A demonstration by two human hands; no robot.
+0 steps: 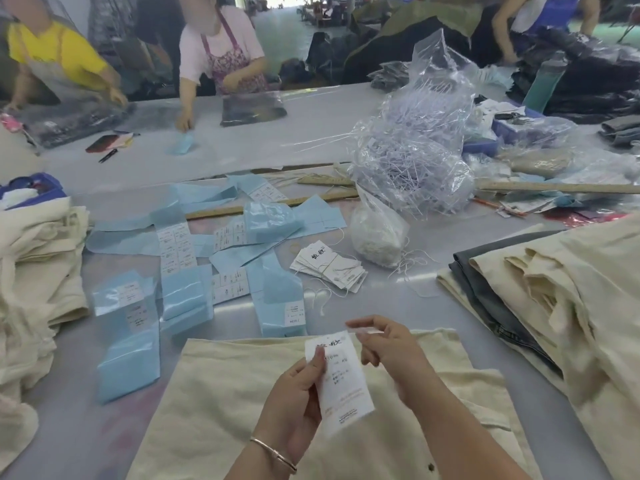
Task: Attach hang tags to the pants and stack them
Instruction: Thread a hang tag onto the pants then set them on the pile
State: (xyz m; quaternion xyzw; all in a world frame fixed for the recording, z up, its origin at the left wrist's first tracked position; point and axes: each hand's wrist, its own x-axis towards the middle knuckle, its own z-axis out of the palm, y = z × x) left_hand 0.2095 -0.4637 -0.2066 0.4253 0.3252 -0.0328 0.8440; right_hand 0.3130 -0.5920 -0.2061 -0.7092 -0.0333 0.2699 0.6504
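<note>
A cream pair of pants (221, 403) lies flat on the table right in front of me. My left hand (294, 407) holds a white printed hang tag (341, 379) upright above the pants, thumb pressed on its left edge. My right hand (388, 348) pinches the tag's top right corner with curled fingers; whether it also holds a string I cannot tell. A loose pile of white hang tags with strings (329, 266) sits further back on the table.
Cream pants are heaped at the left (38, 265) and stacked at the right (561, 299) over a grey pair. Blue sticker sheets and packets (180, 271) cover the centre-left. Clear bags of strings (412, 161) stand behind. Other people work across the table.
</note>
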